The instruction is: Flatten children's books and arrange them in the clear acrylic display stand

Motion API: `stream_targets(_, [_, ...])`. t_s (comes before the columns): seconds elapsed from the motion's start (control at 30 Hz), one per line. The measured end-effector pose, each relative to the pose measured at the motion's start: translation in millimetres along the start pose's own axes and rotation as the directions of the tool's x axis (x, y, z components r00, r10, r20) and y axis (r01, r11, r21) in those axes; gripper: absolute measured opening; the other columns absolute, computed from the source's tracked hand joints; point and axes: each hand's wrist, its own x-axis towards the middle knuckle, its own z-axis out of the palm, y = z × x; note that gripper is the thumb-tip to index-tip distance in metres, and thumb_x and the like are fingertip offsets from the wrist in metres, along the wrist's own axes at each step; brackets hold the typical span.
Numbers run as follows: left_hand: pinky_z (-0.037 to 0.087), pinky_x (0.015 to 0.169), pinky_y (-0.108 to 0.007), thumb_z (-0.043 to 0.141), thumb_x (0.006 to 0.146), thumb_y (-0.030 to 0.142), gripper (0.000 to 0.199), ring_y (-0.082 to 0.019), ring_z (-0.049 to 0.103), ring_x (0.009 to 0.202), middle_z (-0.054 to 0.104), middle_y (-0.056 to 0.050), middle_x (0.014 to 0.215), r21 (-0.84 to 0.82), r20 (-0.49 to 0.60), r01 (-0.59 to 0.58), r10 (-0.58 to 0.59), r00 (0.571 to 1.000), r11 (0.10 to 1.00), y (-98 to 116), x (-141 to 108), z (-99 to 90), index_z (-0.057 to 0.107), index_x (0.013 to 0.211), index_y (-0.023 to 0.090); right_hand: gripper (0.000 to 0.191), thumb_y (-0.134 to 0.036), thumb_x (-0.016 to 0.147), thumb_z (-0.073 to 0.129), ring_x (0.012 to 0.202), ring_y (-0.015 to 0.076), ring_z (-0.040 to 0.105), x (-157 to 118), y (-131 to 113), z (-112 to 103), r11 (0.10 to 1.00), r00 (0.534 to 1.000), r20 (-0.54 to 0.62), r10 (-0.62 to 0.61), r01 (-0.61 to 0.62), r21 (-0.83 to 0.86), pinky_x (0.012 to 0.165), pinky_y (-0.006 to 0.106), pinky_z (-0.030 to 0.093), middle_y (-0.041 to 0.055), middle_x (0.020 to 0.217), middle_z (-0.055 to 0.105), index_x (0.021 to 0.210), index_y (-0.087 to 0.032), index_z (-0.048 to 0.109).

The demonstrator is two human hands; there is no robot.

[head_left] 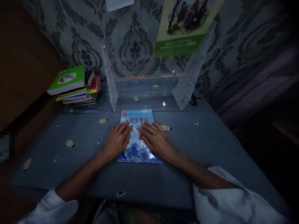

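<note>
A blue picture-cover book (135, 149) with red Chinese characters lies shut and flat on the cloth-covered table. My left hand (118, 138) rests flat on the left part of its cover, fingers stretched toward the middle. On the right part lies my right hand (155, 139), its fingers also laid out flat. The fingertips of the two hands are a little apart, with the cover's picture showing between them. Neither hand grasps the book; both only touch it from above.
Behind the book stands a clear acrylic rack (149, 87) with a green-and-cream book (178, 46) high on its right. A stack of books (74, 85) sits at the back left. The blue-grey tablecloth (81, 171) has pineapple prints. Patterned wallpaper (135, 46) rises behind.
</note>
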Motion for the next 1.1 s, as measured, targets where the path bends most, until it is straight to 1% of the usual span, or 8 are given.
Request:
stream_targets(0.2, [0.047,0.102,-0.049,0.046,0.096,0.013,0.042,-0.029,0.052,0.128,0.058,-0.014,0.138,0.009,0.024,0.004,-0.004,1.000,1.000,0,1,0.1,0.056,0.137,0.016,0.032,-0.023,0.100,0.049,0.133,0.0271,0.055,0,-1,0,1.000,1.000,-0.009,0.003,-0.004,-0.021,0.113,0.052,0.042,0.0110,0.135,0.067,0.126,-0.020,0.068])
stream_targets(0.3, [0.048,0.102,-0.048,0.047,0.095,0.013,0.042,-0.029,0.052,0.128,0.059,-0.014,0.137,0.007,0.013,0.003,-0.003,1.000,1.000,0,1,0.8,0.057,0.136,0.016,0.032,-0.023,0.101,0.048,0.131,0.0273,0.057,0,-2,-1,1.000,1.000,-0.007,-0.005,0.005,-0.029,0.112,0.052,0.043,0.0119,0.133,0.068,0.125,-0.019,0.069])
stream_targets(0.47, [0.049,0.101,-0.048,0.048,0.094,0.014,0.042,-0.028,0.053,0.125,0.059,-0.013,0.137,-0.020,-0.021,-0.006,0.006,1.000,1.000,-2,0,2.4,0.057,0.135,0.016,0.033,-0.024,0.101,0.046,0.127,0.0264,0.060,-2,-2,-6,0.998,0.999,-0.012,0.053,-0.053,-0.038,0.107,0.050,0.046,0.0118,0.132,0.069,0.125,-0.019,0.068])
stream_targets(0.63, [0.048,0.104,-0.049,0.045,0.097,0.016,0.041,-0.027,0.052,0.125,0.059,-0.012,0.136,-0.063,-0.041,-0.006,0.004,0.999,0.998,-3,-1,3.8,0.056,0.137,0.019,0.032,-0.024,0.100,0.047,0.123,0.0280,0.059,-5,0,-12,0.994,0.996,-0.025,0.088,-0.090,-0.065,0.103,0.048,0.047,0.0132,0.129,0.069,0.123,-0.016,0.069])
stream_targets(0.73, [0.047,0.105,-0.049,0.045,0.097,0.017,0.042,-0.027,0.051,0.128,0.058,-0.011,0.137,-0.077,-0.043,-0.001,-0.002,0.999,0.997,-4,-1,4.1,0.055,0.138,0.021,0.031,-0.024,0.099,0.049,0.116,0.0292,0.059,-6,3,-16,0.985,0.991,-0.013,0.136,-0.137,-0.101,0.095,0.045,0.049,0.0133,0.124,0.069,0.121,-0.017,0.069])
stream_targets(0.83, [0.046,0.105,-0.049,0.047,0.096,0.017,0.043,-0.028,0.050,0.129,0.057,-0.012,0.138,-0.074,-0.032,0.012,-0.014,0.999,0.997,-4,-2,3.6,0.056,0.138,0.020,0.031,-0.025,0.098,0.048,0.104,0.0293,0.060,-5,6,-20,0.971,0.979,0.013,0.202,-0.198,-0.133,0.086,0.041,0.048,0.0145,0.114,0.068,0.119,-0.017,0.070])
stream_targets(0.97, [0.047,0.103,-0.050,0.046,0.098,0.021,0.039,-0.031,0.048,0.131,0.056,-0.014,0.139,-0.030,-0.031,0.077,-0.078,0.996,0.997,-1,-3,2.3,0.059,0.135,0.019,0.033,-0.028,0.099,0.047,0.096,0.0277,0.059,-5,8,-22,0.961,0.972,0.015,0.233,-0.228,-0.154,0.082,0.039,0.047,0.0134,0.104,0.065,0.119,-0.019,0.071])
stream_targets(1.1, [0.044,0.103,-0.055,0.048,0.099,0.028,0.041,-0.036,0.048,0.133,0.050,-0.019,0.147,0.069,-0.016,0.218,-0.217,0.976,0.974,4,-4,2.6,0.056,0.138,0.017,0.033,-0.029,0.099,0.047,0.090,0.0262,0.059,-4,7,-23,0.947,0.960,0.057,0.276,-0.261,-0.185,0.076,0.036,0.045,0.0115,0.096,0.064,0.121,-0.021,0.071])
